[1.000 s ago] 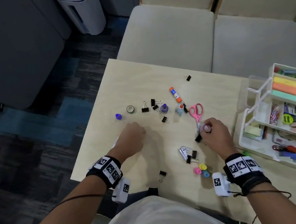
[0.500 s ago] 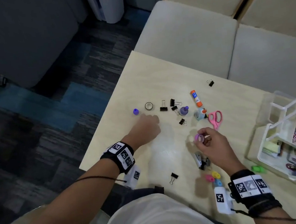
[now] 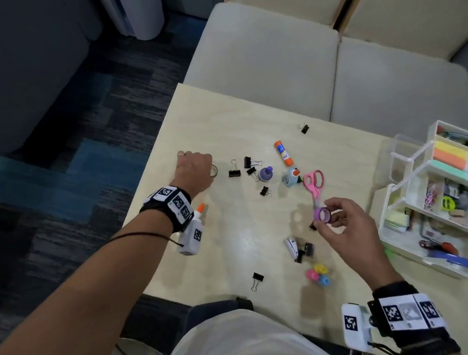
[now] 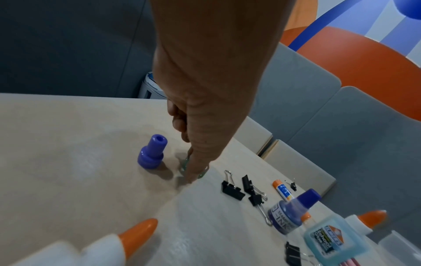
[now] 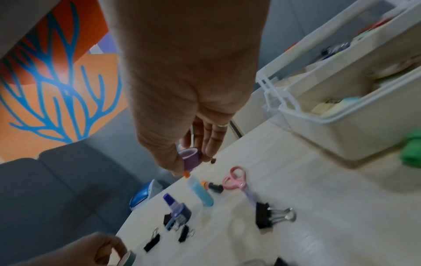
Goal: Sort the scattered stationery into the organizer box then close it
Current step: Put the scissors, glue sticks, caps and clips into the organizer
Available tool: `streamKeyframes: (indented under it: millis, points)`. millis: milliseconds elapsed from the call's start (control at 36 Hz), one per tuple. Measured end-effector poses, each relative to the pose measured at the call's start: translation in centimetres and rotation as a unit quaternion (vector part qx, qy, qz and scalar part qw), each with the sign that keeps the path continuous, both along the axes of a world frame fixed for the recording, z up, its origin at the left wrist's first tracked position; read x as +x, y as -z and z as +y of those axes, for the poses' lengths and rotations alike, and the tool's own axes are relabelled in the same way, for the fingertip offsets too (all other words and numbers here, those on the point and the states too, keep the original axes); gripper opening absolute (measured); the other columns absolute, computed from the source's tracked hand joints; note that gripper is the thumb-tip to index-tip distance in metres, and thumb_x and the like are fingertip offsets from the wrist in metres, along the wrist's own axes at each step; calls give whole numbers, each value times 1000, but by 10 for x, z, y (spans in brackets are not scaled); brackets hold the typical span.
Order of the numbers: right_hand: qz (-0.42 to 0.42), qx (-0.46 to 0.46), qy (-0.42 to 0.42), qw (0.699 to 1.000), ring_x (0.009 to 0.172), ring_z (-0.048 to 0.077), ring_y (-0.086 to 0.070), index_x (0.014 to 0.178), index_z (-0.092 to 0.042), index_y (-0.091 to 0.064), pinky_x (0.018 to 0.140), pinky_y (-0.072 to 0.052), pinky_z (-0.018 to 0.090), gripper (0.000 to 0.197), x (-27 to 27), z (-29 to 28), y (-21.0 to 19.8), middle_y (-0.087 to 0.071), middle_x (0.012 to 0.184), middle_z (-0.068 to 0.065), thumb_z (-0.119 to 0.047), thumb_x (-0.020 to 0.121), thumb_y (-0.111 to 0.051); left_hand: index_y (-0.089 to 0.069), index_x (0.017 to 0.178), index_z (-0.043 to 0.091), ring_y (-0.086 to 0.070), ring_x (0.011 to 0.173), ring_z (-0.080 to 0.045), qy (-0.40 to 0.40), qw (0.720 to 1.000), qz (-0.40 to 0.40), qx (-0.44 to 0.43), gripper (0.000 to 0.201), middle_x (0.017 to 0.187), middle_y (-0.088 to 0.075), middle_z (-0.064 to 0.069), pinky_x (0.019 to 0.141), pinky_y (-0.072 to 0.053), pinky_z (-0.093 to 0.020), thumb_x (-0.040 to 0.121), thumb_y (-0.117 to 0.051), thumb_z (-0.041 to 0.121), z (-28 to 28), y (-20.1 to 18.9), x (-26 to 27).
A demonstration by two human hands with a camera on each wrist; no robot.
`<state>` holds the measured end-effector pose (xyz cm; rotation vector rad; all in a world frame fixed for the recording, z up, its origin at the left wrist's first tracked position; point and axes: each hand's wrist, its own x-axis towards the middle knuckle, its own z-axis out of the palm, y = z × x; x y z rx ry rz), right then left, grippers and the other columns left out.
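My left hand (image 3: 196, 164) reaches to the far left of the table and pinches a green tape roll (image 3: 214, 170), which stands on the wood; in the left wrist view the fingertips (image 4: 193, 172) cover most of it. A purple cap (image 4: 151, 152) stands just left of it. My right hand (image 3: 326, 215) hovers above the table's middle, pinching a purple tape roll (image 3: 322, 214) between thumb and fingers (image 5: 209, 142). The white organizer box (image 3: 385, 210) stands open at the right, its tiers filled with stationery.
Black binder clips (image 3: 234, 172), an orange-capped glue stick (image 3: 283, 153), an ink bottle (image 3: 265, 174), pink scissors (image 3: 313, 182), a small stapler (image 3: 291, 246) and coloured caps (image 3: 318, 275) lie scattered. A white glue bottle (image 3: 200, 209) lies under my left wrist. Sofa cushions sit beyond the table.
My left hand has moved forward and left onto the green tape roll. The right hand has lifted the purple tape roll off the table. My view has shifted.
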<state>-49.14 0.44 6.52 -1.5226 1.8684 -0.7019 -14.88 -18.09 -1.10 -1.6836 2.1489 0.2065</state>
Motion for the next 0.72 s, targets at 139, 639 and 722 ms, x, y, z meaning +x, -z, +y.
streamKeyframes:
  millis: [139,639,722]
  points:
    - [39,-44,66,996,86,9,-64,113,-25,-70,75,-49,16,30,-39,14,-17,-67,102,-7,-17,88,-83,-64,108,20,-67,100,-28,-29,999,27,-4,32,104,-72,-5,104,-39,-44,88,-58,44,1,-5,-7]
    - [154,-75,87,981,96,24,-62,107,-15,-72,86,-54,41,8,-188,-11,8,-66,102,1,-18,101,-68,-68,87,25,-60,65,-18,43,940,336,-37,23,65,-54,13,60,-44,-30,82,-71,47,89,-74,-169]
    - [156,-65,75,983,89,22,-59,98,-14,-72,81,-50,38,8,-193,-20,12,-64,93,-1,-22,100,-70,-67,89,24,-55,64,-15,73,938,338,-34,25,62,-46,14,60,-39,-29,85,-70,48,101,-84,-202]
